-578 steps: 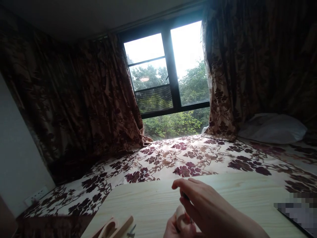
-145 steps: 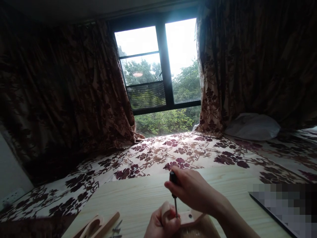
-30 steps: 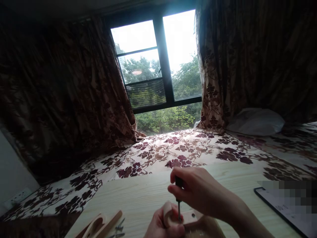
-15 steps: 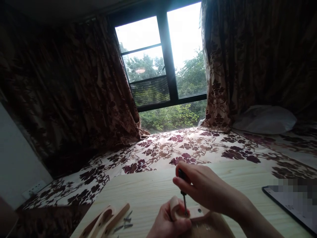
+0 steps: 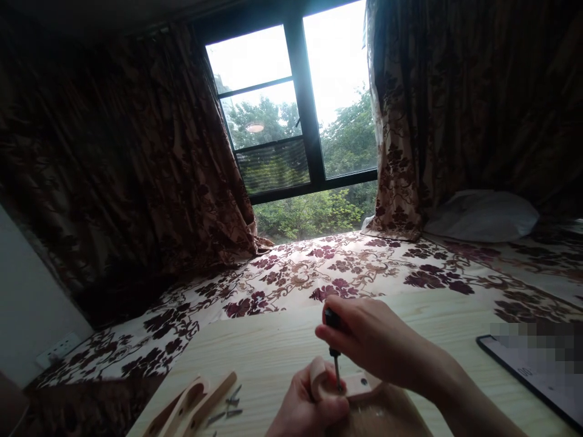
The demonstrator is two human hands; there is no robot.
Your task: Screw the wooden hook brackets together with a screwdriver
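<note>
The right hand (image 5: 364, 334) curls closed around a screwdriver (image 5: 334, 351); below it, the left hand (image 5: 307, 403) pinches a curved wooden piece (image 5: 353, 386), screws (image 5: 234, 413) lying leftward.

I have a bare lane on the wooden board (image 5: 262, 340) between the loose screws (image 5: 233, 413) and the left hand (image 5: 306, 405), widening toward the far side. Pale wooden pieces (image 5: 197, 405) beside those screws block my near left. In the middle, the right hand (image 5: 362, 328), its forearm and the screwdriver (image 5: 333, 318) bar a low crossing. Between that forearm and the flat dark-edged device (image 5: 526, 370) I see another open strip.
</note>
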